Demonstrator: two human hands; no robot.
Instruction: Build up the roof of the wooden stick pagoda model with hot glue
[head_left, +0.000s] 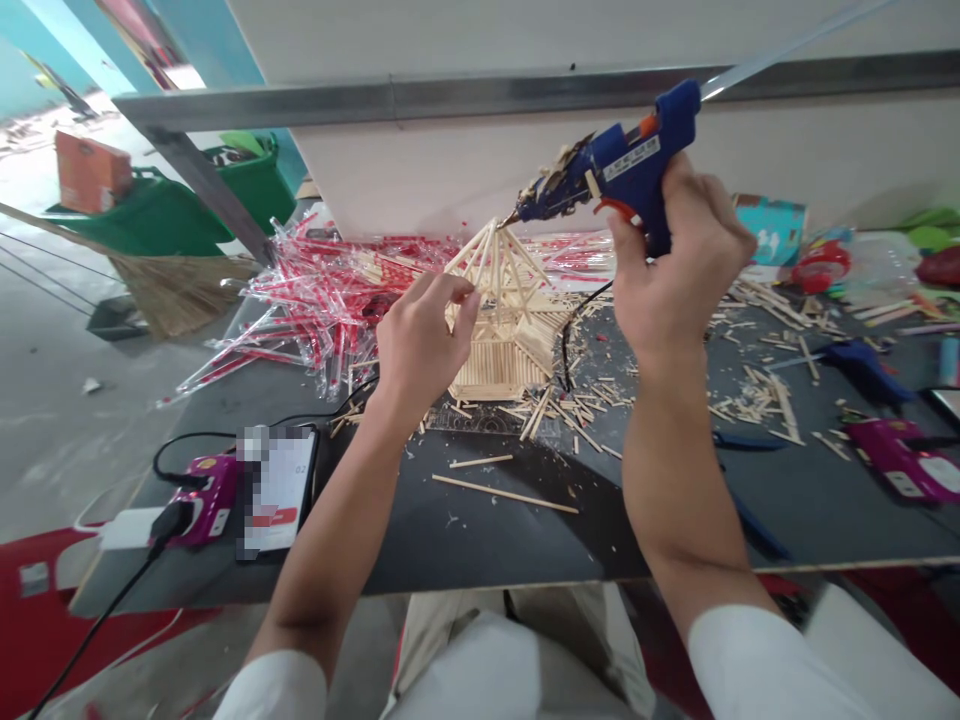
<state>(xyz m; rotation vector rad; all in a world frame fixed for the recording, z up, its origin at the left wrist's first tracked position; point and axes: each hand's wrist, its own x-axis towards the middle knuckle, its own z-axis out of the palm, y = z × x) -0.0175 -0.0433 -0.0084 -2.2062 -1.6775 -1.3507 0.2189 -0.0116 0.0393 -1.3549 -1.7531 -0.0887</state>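
Observation:
A small house-like model (487,368) built of thin wooden sticks stands on the dark table, its slanted roof sticks (496,250) meeting at a peak. My left hand (429,335) is at the roof's left side, thumb and forefinger pinched together on the stick model; the exact stick between them is hidden. Gripped in my right hand (675,255) is a blue hot glue gun (637,165), its orange trigger under my fingers. The metal nozzle points down-left and is at the roof peak. Wood scraps cling to the gun's front, and a clear glue stick (787,48) projects from its back.
Red-and-clear plastic wrappers (322,300) pile up behind the model. Stick offcuts (765,400) litter the table. A phone (281,490) and purple power adapter (206,500) lie at left; another purple adapter (904,460) and a second blue glue gun (866,372) lie at right. A black cord (568,345) runs beside the model.

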